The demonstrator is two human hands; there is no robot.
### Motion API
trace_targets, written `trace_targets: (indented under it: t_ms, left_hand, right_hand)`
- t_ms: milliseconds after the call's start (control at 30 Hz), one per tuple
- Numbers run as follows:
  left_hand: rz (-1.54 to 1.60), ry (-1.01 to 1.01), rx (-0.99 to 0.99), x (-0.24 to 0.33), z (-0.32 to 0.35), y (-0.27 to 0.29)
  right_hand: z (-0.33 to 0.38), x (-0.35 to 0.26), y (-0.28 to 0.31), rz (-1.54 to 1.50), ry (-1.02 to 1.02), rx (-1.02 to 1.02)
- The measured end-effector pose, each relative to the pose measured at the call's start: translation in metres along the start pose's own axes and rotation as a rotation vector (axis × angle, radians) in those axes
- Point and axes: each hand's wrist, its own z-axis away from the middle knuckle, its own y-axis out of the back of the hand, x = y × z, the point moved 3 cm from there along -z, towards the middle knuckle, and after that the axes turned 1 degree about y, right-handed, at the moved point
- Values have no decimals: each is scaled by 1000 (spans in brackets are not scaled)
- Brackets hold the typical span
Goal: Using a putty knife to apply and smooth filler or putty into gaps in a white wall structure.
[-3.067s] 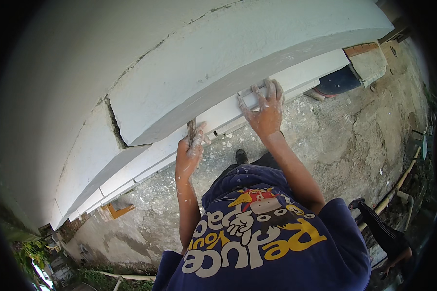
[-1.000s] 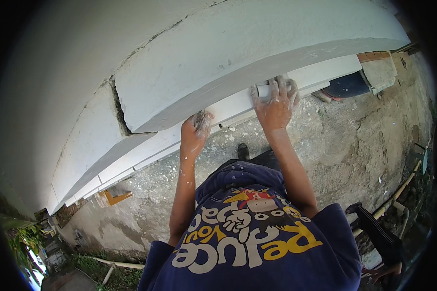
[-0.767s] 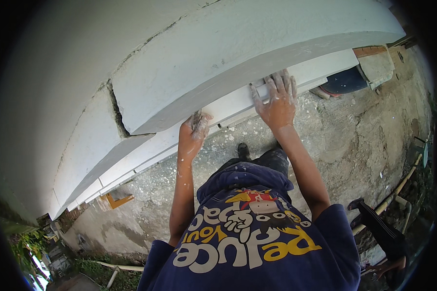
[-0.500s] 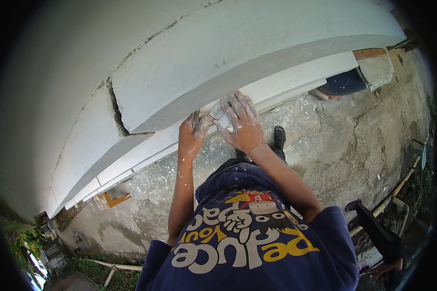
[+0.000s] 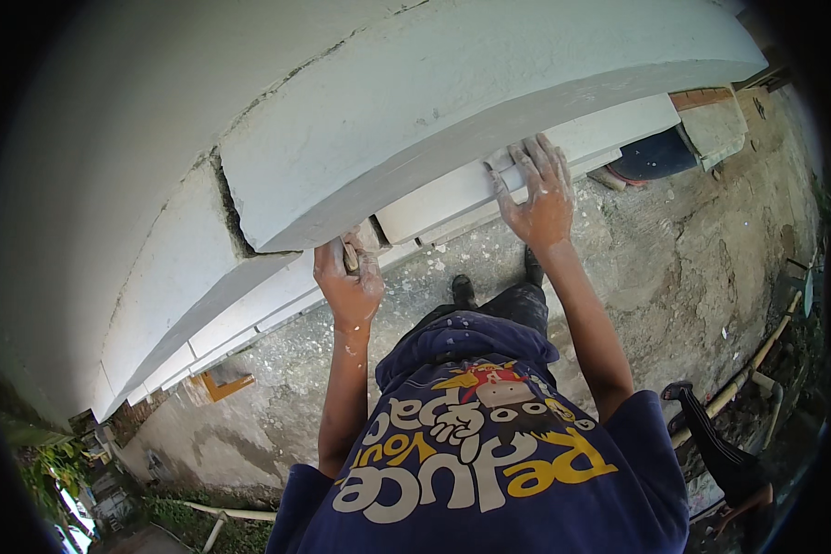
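Note:
A thick white plastered cornice [image 5: 452, 102] runs across the wall, with a cracked joint [image 5: 231, 203] at its left. Below it lies a narrower white moulding band [image 5: 434, 198]. My left hand [image 5: 346, 286] is closed around a small plaster-smeared tool [image 5: 353, 251], pressed up against the cornice's underside. My right hand [image 5: 540, 189] lies flat, fingers spread, on the moulding band to the right. Both hands are dusted with white plaster. My dark blue printed shirt [image 5: 489, 462] fills the bottom of the view.
Far below are a rough concrete ground [image 5: 674, 268] and my two dark shoes [image 5: 462, 291]. A dark blue container [image 5: 656, 152] and bricks [image 5: 702, 96] sit by the wall. Another person's dark limb [image 5: 720, 452] and long poles [image 5: 766, 355] are at the lower right.
Half a second ago my right hand was beside my left hand; it has swung back right and rests flat on the moulding. My left hand stays under the cornice.

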Motion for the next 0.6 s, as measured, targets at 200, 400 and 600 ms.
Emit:
trace_targets:
  t_ms: [200,400,600]
  left_hand:
    - [401,7,355,-34,16,-4]
    - [371,276,249,-80,19,-3]
    - [184,222,239,-82,15,-12]
  right_hand:
    - [28,-42,-12,-133,-6,-32]
    - [-7,29,16,116,-102,104]
    - [28,-65,-17,-150,49,-163]
